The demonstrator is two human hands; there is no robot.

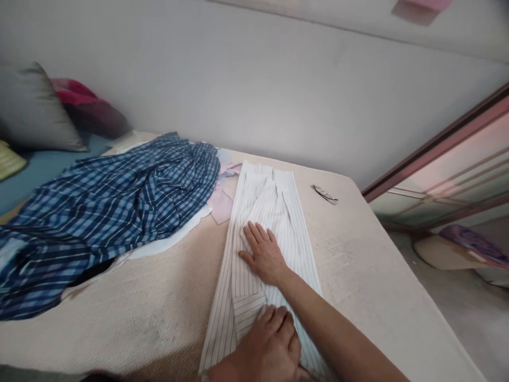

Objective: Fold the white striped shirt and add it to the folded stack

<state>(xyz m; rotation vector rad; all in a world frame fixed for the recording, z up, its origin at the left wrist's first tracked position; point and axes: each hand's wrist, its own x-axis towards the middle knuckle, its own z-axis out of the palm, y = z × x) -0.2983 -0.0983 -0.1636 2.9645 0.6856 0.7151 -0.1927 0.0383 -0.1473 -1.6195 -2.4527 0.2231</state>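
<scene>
A white shirt with thin dark stripes (278, 212) lies lengthwise on the bed, its sides folded inward into a long strip. One sleeve is laid down along it, with the cuff (247, 313) near my left hand. My right hand (263, 253) rests flat on the upper sleeve, fingers stretched out and a little apart. Closer to me, my left hand (274, 342) is closed, its fingers curled down onto the shirt beside the cuff. The fingertips and the fabric beneath them are partly hidden.
A blue plaid shirt (151, 196) is spread at the left over pale cloth pieces (220, 202). Eyeglasses (325, 194) lie to the right of the striped shirt. A grey pillow (35, 109) sits at the far left. The bed's edge (417, 297) runs down the right side.
</scene>
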